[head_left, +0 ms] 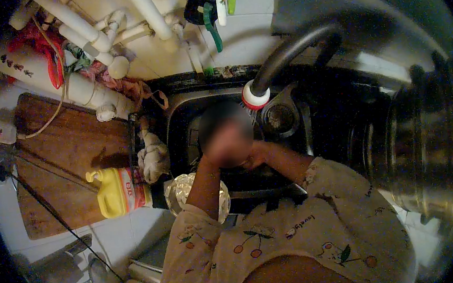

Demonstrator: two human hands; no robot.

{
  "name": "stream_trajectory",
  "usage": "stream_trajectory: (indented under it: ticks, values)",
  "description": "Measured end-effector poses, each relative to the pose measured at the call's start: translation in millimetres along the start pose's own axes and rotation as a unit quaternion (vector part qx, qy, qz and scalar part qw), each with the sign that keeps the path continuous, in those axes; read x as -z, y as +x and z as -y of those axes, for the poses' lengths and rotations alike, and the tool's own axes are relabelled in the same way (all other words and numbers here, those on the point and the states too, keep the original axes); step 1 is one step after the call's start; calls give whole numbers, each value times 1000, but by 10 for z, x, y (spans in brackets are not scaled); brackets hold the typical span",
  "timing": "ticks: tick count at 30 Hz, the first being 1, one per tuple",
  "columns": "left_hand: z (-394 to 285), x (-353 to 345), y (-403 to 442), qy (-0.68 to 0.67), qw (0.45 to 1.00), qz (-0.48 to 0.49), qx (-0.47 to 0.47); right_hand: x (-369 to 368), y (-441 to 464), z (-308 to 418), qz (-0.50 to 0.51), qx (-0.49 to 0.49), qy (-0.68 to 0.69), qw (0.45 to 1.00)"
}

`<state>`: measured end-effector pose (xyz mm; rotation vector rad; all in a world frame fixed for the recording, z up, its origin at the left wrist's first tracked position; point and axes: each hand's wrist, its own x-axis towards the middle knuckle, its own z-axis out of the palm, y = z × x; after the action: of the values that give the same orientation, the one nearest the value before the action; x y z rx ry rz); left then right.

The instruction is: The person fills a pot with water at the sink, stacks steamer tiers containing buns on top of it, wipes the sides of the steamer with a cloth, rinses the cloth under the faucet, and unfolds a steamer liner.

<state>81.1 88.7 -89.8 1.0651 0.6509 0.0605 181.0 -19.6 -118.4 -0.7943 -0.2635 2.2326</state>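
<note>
Over the black sink (183, 105), both of my hands are close together below the tap. My left hand (220, 148) reaches in from the lower left, and a round blurred patch covers its fingers. From the right comes my right hand (255, 154), touching or nearly touching the left; its fingers are hidden too. Whether anything is held I cannot make out. The dark curved tap (296, 49) ends in a white and red spray head (255, 95) just above and right of my hands. A round drain strainer (279, 119) shows at the sink's right side.
A shiny faceted glass-like bowl (180, 193) stands under my left forearm. Left of the sink are a crumpled pale cloth (153, 157), a yellow jug (112, 197) and a wooden board (50, 157). White pipes (85, 40) run behind; large metal pots (426, 145) stand right.
</note>
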Motion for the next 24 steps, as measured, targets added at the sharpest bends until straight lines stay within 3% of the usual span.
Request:
stream_trajectory:
  ticks: [4, 5, 7, 8, 9, 10, 13, 16, 19, 22, 23, 24]
  values:
    - [170, 123, 124, -29, 997, -64, -8, 15, 309, -61, -98, 109, -84, 986]
    - [321, 265, 210, 136, 983, -95, -82, -28, 415, -86, -124, 153, -97, 976]
    - [728, 682, 451, 449, 854, -145, -218, -107, 531, -119, -161, 224, -112, 955]
    - [792, 736, 471, 229, 941, -137, -207, -134, 566, -127, -176, 250, -117, 945]
    - [869, 787, 482, -4, 975, -123, -184, -152, 591, -143, -185, 271, -119, 937]
    - [956, 849, 489, -236, 954, -102, -152, -167, 587, -159, -190, 286, -122, 931]
    - [1423, 1264, 695, -363, 894, -139, -221, -213, 590, -170, -197, 312, -128, 921]
    - [994, 734, 405, -227, 919, -248, -209, -228, 574, -169, -184, 322, -129, 920]
    - [65, 95, -90, -154, 974, -160, -54, -259, 361, -102, -147, 301, -132, 933]
    - [-290, -183, -384, 111, 979, -99, -140, -247, -20, -7, -141, 277, -146, 939]
    - [-242, -169, -406, 114, 983, -91, -112, -250, -135, 20, -158, 280, -153, 934]
    - [-174, -145, -355, 127, 977, -69, -159, -251, -205, 35, -185, 289, -165, 925]
